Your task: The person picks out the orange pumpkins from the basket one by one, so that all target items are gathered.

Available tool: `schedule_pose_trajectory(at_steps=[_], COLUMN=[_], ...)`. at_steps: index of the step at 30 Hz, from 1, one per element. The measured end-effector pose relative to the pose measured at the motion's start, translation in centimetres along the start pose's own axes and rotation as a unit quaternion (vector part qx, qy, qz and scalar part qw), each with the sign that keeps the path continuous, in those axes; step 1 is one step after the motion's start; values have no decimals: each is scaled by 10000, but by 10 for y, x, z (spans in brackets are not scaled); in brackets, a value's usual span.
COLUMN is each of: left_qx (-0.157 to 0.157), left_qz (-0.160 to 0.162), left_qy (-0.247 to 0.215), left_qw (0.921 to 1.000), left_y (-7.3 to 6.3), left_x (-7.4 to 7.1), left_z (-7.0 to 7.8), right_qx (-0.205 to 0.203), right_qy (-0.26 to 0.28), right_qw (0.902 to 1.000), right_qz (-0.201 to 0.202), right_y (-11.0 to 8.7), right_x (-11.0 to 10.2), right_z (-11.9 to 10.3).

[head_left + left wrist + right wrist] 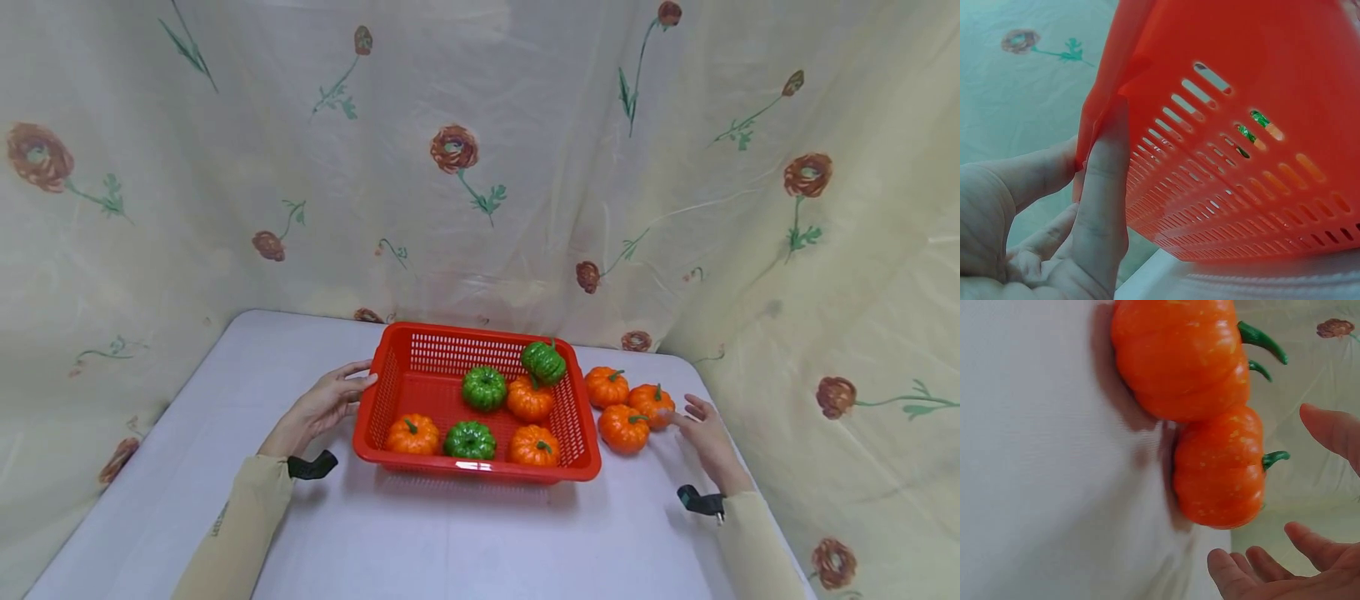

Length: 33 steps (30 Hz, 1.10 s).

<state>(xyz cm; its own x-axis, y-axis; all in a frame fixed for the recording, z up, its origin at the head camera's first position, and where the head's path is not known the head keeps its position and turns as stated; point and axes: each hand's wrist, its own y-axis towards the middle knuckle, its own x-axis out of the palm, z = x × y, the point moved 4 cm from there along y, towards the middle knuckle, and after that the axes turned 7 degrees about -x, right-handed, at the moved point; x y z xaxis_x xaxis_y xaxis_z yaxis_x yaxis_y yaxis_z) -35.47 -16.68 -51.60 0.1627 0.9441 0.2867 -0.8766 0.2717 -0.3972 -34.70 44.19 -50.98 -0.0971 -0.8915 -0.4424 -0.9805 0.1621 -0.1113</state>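
Left hand (324, 408) has thumb and fingers closed on the rim of the red basket (555, 473) at its left side; right hand (708, 442), right of frame, is loosely spread and holds nothing, poised beside the rightmost orange pumpkin (649, 405). Basket stands at centre frame on the white table (465, 542). Left grip, I judge, serves to steady it; a rim is the easy part to pinch. Right fingers are parted about as a round body would call for. Inside the basket: three orange pumpkins (412, 435) and three green pumpkins (483, 389), the green one in the upper right corner tilted, apparently propped by its orange neighbour and the wall. Outside, just right of the basket, two other orange pumpkins (624, 428) cluster with the rightmost one. Views differ. From the head, right fingertips seem to meet the pumpkin's edge; right wrist view shows a gap, thumb above, fingers below. Left wrist view gives what the head view hides: one finger tucked under the lip along the outer wall, green and orange glimpsed through slots. Only the head view shows the whole basketful.
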Motion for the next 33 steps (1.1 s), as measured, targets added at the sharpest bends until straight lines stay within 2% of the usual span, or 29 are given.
schedule_pose_trajectory(at_steps=[4,7,10,16,21,27,30,33], left_qx=[1,-7,1,16,36,19,23,60], left_qz=[-16,-5,-4,-21,-16,3,-56,-173], left_qy=[-10,-16,-14,-20,15,29,-4,-40], left_qw=[10000,10000,10000,10000,10000,10000,10000,9998], left_y=[0,0,1,1,0,2,2,1], left_x=[0,0,0,0,-1,-2,-1,1], left_z=[0,0,0,0,1,2,2,1], right_qx=[-140,-416,-774,-1403,-1867,-2284,-2366,-2482], right_qy=[-248,-355,-385,-625,-1102,-916,-746,-728], right_qw=[9992,9976,9954,9880,9745,9626,9567,9457], right_qz=[287,430,406,-143,-581,-1131,-1524,-1970], right_y=[-6,-12,-20,-33,-42,-51,-54,-59], right_x=[0,4,10,29,52,87,110,134], right_z=[-19,-39,-62,-102,-140,-184,-196,-204])
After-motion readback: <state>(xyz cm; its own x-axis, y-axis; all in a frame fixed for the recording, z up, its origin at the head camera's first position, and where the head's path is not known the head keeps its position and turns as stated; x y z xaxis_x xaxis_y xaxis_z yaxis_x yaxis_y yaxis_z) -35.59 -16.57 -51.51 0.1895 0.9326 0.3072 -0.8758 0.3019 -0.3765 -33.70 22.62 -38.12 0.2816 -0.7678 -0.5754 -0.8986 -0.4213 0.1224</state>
